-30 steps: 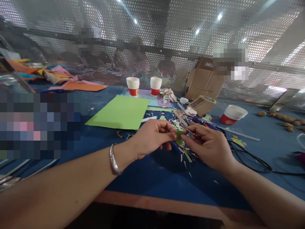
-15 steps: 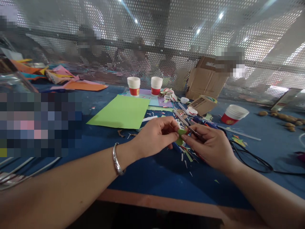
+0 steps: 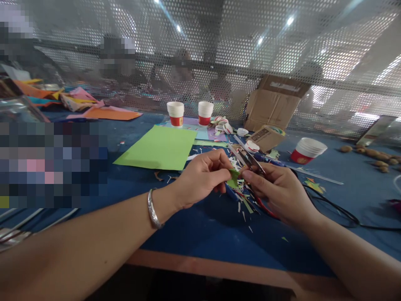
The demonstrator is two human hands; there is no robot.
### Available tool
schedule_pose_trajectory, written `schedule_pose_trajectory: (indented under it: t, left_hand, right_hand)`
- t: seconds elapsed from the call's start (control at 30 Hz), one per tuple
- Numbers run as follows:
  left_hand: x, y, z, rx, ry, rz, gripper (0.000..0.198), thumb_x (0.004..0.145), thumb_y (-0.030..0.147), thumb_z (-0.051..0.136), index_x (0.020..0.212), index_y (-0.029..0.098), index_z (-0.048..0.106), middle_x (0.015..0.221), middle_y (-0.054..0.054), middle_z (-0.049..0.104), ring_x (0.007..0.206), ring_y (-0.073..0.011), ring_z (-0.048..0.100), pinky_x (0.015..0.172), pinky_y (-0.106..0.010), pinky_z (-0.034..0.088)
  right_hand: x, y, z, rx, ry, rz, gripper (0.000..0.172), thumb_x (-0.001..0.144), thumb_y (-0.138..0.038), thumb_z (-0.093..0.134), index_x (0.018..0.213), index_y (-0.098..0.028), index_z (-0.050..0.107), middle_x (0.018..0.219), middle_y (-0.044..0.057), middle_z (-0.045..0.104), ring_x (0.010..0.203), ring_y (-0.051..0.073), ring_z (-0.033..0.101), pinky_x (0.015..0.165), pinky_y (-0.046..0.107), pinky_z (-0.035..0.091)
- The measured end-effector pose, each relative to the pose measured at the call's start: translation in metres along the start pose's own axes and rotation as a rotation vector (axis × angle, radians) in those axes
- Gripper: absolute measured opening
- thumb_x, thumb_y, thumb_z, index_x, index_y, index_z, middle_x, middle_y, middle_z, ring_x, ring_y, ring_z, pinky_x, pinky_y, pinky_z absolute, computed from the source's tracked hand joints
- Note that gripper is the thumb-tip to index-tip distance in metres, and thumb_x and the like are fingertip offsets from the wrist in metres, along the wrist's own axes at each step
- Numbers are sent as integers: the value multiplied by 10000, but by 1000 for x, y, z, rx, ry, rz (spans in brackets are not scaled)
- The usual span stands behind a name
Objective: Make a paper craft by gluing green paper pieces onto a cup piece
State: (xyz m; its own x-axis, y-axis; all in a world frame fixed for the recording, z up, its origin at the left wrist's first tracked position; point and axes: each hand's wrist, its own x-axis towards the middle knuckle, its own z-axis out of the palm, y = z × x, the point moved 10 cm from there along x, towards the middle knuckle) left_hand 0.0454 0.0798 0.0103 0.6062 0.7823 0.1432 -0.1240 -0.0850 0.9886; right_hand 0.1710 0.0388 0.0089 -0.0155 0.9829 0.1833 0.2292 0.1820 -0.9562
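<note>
My left hand (image 3: 205, 177) is closed in a pinch on a small piece of green paper (image 3: 232, 179). In my right hand (image 3: 278, 188) is a pair of scissors (image 3: 250, 161), its metal blades pointing up and away to the left and slightly parted. Part of a red handle shows below the right palm. The two hands are close together but apart, with the green piece between them. Under them lies a heap of paper scraps (image 3: 246, 205). A larger green sheet (image 3: 159, 146) lies flat beyond my left hand.
Stacked paper cups (image 3: 175, 113) stand at the back, with another stack (image 3: 308, 149) to the right. An open cardboard box (image 3: 272, 102) leans near the mesh screen. A black cable (image 3: 336, 209) runs along the right. Coloured papers (image 3: 108, 112) lie at the far left.
My right hand has drawn slightly right, away from the green piece, and the scissor blades have parted and come more into view. The left hand has shifted slightly left, still pinching the paper.
</note>
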Motion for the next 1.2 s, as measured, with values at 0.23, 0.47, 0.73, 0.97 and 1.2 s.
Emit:
schedule_pose_trajectory:
  t: [0.23,0.47,0.73,0.97,1.2]
  left_hand:
    - [-2,8,4,110,-41,84,111,780,53,583,791,162,574,608,78,552,482,-46,560,460,-166,422]
    - [-3,11,2,106,1,105,122,757,38,591,750,159,577,594,79,542,490,-42,536,468,-163,430]
    - [-2,-14,1,-105,8,-127,102,762,86,647,773,162,581,596,84,552,457,-25,534,438,-152,338]
    - [-3,6,5,23,-49,17,90,786,67,603,783,156,593,612,71,551,487,-45,549,468,-167,393]
    - [-10,22,11,313,-99,210,118,800,55,581,802,169,612,693,39,585,599,-80,550,578,-219,468]
  right_hand:
    - [-1,5,5,44,-34,80,287,821,-426,772,890,-151,729,553,-72,391,478,57,221,428,240,163]
    - [0,8,7,101,-61,106,280,814,-403,786,928,-152,738,546,-78,411,455,48,242,419,233,168]
    - [-1,10,8,94,-49,125,217,726,-290,864,847,-168,731,573,-71,461,479,48,290,422,223,157]
    - [-2,9,8,190,-48,133,224,706,-276,874,849,-164,741,615,-57,511,512,54,344,451,218,215]
    - [-2,18,12,252,-83,206,231,702,-263,867,864,-158,739,588,-74,502,451,38,291,421,230,178]
